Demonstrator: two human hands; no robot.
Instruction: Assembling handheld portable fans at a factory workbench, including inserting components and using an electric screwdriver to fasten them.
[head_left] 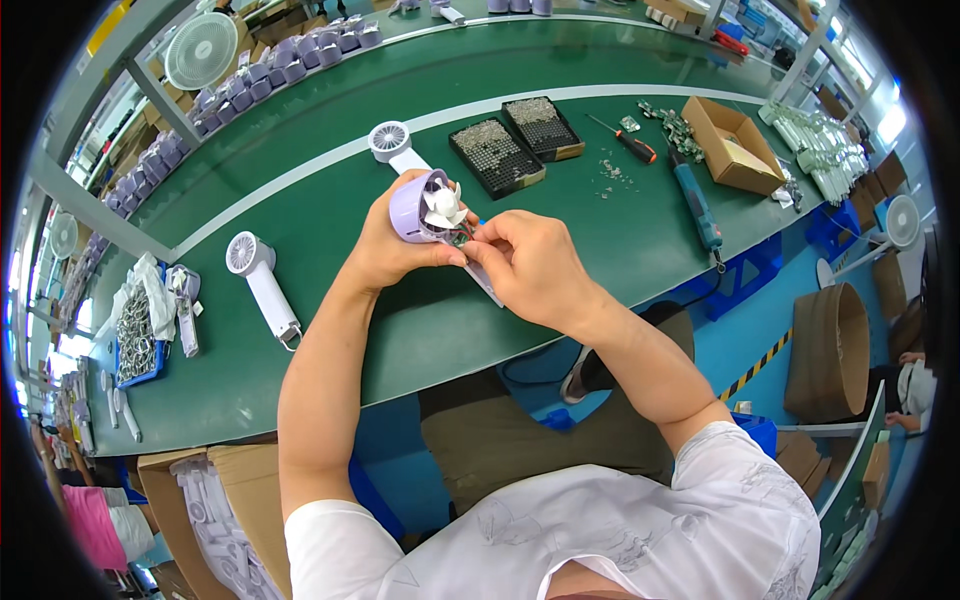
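Note:
My left hand (385, 250) is wrapped round the lilac head of a handheld fan (408, 212), held above the green bench. White fan blades (444, 206) show in its open front, and a pale handle part runs down under my right hand. With thumb and fingertips pressed together, my right hand (535, 262) works at a small green circuit board (459, 239) at the fan's neck. Whatever lies between those fingertips is too small to make out. Just beyond the held fan lies a white handheld fan (390, 140); another assembled fan (262, 280) rests to the left.
Two black parts trays (497, 160) (545, 128) stand beyond my hands. Rightward lie a screwdriver (625, 138), a teal power screwdriver (697, 205) and a cardboard box (735, 145). A blue bin (140, 350) of metal parts sits at far left; a carton (250, 500) of white parts stands below.

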